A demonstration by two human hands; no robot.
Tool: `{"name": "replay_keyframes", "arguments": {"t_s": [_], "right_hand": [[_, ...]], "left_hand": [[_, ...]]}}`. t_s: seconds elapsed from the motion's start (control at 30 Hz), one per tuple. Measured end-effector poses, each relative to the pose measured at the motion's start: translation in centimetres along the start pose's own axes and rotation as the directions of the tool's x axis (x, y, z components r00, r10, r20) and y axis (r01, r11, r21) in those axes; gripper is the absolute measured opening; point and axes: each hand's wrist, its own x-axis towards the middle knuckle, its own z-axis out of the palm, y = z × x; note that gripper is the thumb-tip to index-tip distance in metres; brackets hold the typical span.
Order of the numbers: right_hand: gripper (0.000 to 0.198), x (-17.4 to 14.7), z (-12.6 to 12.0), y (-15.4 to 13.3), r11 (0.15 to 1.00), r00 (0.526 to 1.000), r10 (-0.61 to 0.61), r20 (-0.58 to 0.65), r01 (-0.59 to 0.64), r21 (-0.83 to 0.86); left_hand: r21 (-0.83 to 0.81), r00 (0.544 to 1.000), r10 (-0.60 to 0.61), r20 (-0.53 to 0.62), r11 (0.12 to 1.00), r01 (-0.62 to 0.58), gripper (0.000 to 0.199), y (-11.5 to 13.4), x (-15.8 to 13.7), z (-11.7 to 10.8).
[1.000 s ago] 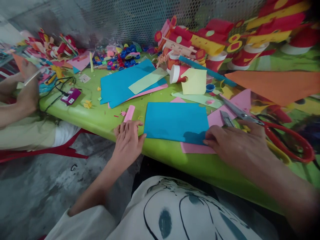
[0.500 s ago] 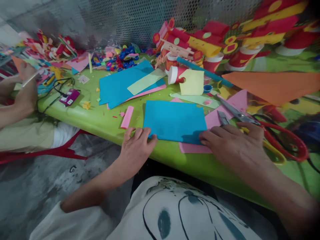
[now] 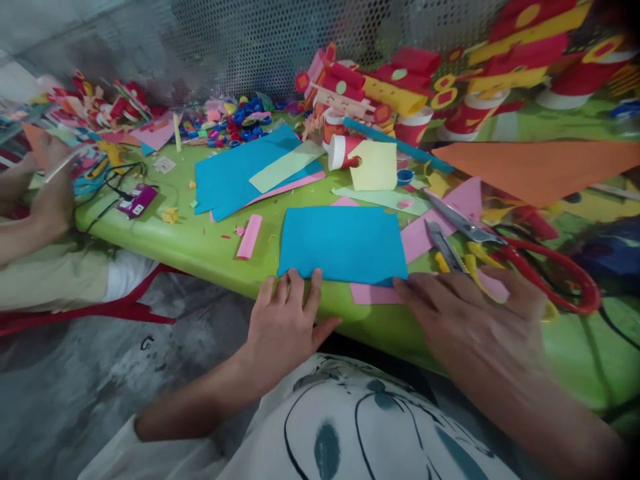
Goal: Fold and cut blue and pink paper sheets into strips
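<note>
A blue sheet of paper (image 3: 345,243), which looks folded along its near edge, lies at the table's front. My left hand (image 3: 290,320) rests its outstretched fingertips on that near edge, with the thumb spread away to the right. At the near right corner, my right hand (image 3: 470,313) touches the sheet with extended fingers and grips nothing visible. Pink paper (image 3: 377,294) sticks out beneath the blue sheet. Just beyond my right hand are a utility knife (image 3: 443,243) and scissors (image 3: 543,267) with red handles.
More blue paper (image 3: 240,167) lies further back under a pale green strip (image 3: 287,167). A red paper cup (image 3: 343,152) lies on its side. Orange paper (image 3: 540,167) covers the right. A co-worker's hand (image 3: 55,177) is at far left, near a purple device (image 3: 137,201) with cables.
My left hand has slid right along the near edge, its thumb swinging off the paper. My right hand has shifted slightly toward me, its fingertips still at the corner. The view has shifted a little.
</note>
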Motion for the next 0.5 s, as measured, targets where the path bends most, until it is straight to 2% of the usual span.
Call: {"name": "replay_keyframes", "arguments": {"t_s": [0.07,0.23,0.33,0.4,0.5], "right_hand": [[0.044,-0.1,0.0,0.0,1.000,1.000,-0.004,-0.007,0.004,0.000],[0.039,0.0,-0.1,-0.1,1.000,1.000,-0.004,-0.029,0.004,-0.017],[0.034,0.1,0.1,-0.5,0.999,0.996,0.036,-0.084,-0.037,-0.016],[0.030,0.1,0.2,-0.9,0.998,0.992,0.062,-0.111,-0.065,-0.026],[0.029,-0.1,0.4,-1.3,0.997,0.995,0.061,-0.084,-0.064,-0.043]], "left_hand": [[0.018,1.000,-0.011,0.020,1.000,0.011,0.078,0.0,0.6,-0.2],[0.059,0.998,-0.024,0.063,0.998,0.021,0.086,0.2,1.1,-0.1],[0.090,1.000,-0.026,-0.003,0.996,0.026,0.089,0.8,0.8,0.5],[0.066,0.996,0.023,-0.087,0.998,-0.018,0.092,1.3,0.7,1.4],[-0.008,0.990,0.038,-0.135,0.999,-0.040,0.097,1.9,0.8,2.8]]}}
